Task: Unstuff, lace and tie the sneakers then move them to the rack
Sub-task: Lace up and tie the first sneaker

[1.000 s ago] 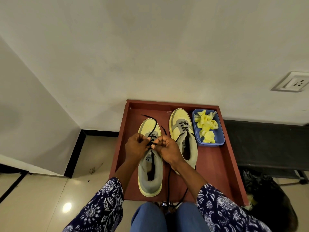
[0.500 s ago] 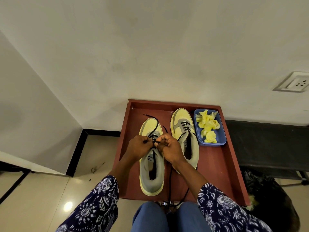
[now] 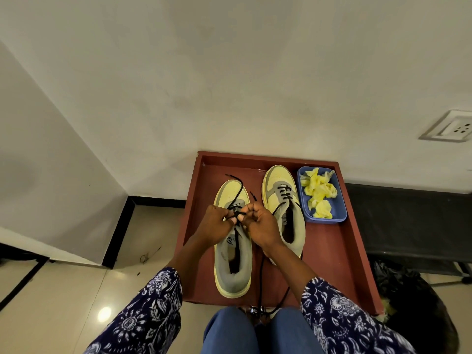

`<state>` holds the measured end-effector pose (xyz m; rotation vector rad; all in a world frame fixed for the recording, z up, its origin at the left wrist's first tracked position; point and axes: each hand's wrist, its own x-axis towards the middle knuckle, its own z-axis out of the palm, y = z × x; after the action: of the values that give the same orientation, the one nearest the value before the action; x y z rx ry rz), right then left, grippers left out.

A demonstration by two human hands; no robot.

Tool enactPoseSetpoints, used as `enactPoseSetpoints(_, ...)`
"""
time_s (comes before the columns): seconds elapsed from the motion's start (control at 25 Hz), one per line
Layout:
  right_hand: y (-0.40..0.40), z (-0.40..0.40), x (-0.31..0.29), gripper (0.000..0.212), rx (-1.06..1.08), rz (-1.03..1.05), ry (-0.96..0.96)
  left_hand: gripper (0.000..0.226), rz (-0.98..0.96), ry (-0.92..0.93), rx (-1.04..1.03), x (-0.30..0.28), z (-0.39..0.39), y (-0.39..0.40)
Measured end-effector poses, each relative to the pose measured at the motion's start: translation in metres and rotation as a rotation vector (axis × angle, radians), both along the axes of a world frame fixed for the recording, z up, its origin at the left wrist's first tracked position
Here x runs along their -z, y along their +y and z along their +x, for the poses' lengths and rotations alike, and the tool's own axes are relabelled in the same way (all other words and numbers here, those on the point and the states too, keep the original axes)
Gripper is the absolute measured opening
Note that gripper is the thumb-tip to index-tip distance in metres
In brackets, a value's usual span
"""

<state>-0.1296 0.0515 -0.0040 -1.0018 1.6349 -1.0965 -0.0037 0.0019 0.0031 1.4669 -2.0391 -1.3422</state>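
While both hands are pinching the lace (image 3: 236, 192) over the left sneaker (image 3: 233, 254) at tray (image 3: 329, 251) centre | left hand (image 3: 213, 223), right hand (image 3: 260, 226) fingers curling tight | stuffing (image 3: 319, 192) lying in bin (image 3: 341, 215) at 1 o'clock | right sneaker (image 3: 283, 200) part-laced, untied | racking remaining

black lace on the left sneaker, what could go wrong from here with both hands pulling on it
1. The left hand and right hand pinch the black lace over the left sneaker, but its free ends lie loose across the toe; uneven pulling might slip an end out of an eyelet.
2. The right sneaker has a long lace trailing off the red tray toward the knees; a forearm could snag it and drag the shoe.
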Motion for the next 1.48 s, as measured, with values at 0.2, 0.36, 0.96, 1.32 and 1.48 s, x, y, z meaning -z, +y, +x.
enactPoseSetpoints(0.2,0.000,-0.003,0.001,0.013,-0.001,0.035,-0.033,0.024,0.259,-0.115,-0.064,0.016,-0.002,-0.001)
enactPoseSetpoints(0.36,0.000,-0.003,0.001,0.011,-0.002,0.043,-0.037,0.028,0.318,-0.078,-0.051,-0.004,-0.002,0.004)
enactPoseSetpoints(0.96,-0.005,-0.004,0.000,0.024,-0.081,0.083,0.053,0.005,0.255,-0.021,-0.257,-0.010,-0.008,0.005)
enactPoseSetpoints(1.32,-0.003,-0.002,-0.001,0.023,-0.091,0.083,0.047,0.007,0.188,-0.049,-0.271,-0.012,0.000,0.004)
enactPoseSetpoints(1.48,-0.001,-0.001,-0.004,0.020,-0.068,0.087,-0.007,0.003,0.171,-0.027,-0.237,-0.013,0.001,0.006)
